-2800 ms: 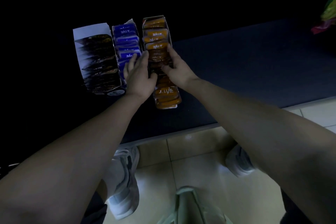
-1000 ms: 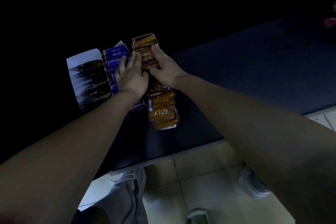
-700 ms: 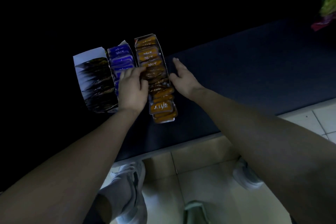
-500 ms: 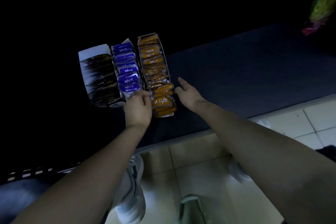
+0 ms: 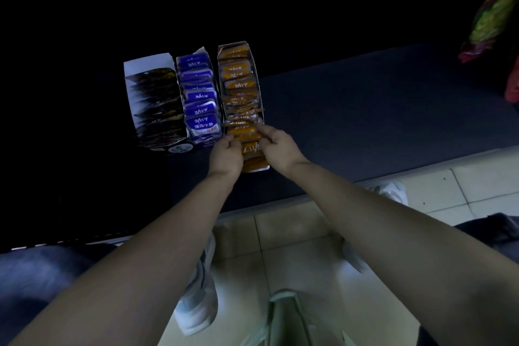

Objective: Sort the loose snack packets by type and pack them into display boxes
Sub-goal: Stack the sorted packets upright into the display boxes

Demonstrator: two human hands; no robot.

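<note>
Three narrow display boxes stand side by side on a dark counter (image 5: 365,121). The left box (image 5: 146,64) holds dark packets, the middle box (image 5: 198,98) holds blue packets, and the right box (image 5: 254,64) holds orange packets (image 5: 237,84). My left hand (image 5: 226,153) and my right hand (image 5: 276,146) are at the near end of the orange row, one on each side. Their fingers curl onto the orange packets there and pinch them from both sides. The nearest orange packets show between the two hands.
A colourful red and green bag (image 5: 494,17) hangs at the far right edge. The counter's near edge (image 5: 309,196) runs across the middle, with tiled floor (image 5: 295,247) and pale shoes (image 5: 196,298) below. The area behind the boxes is very dark.
Both hands slid from the far and middle part of the orange row toward its near end, and now close in on the packets there from both sides.
</note>
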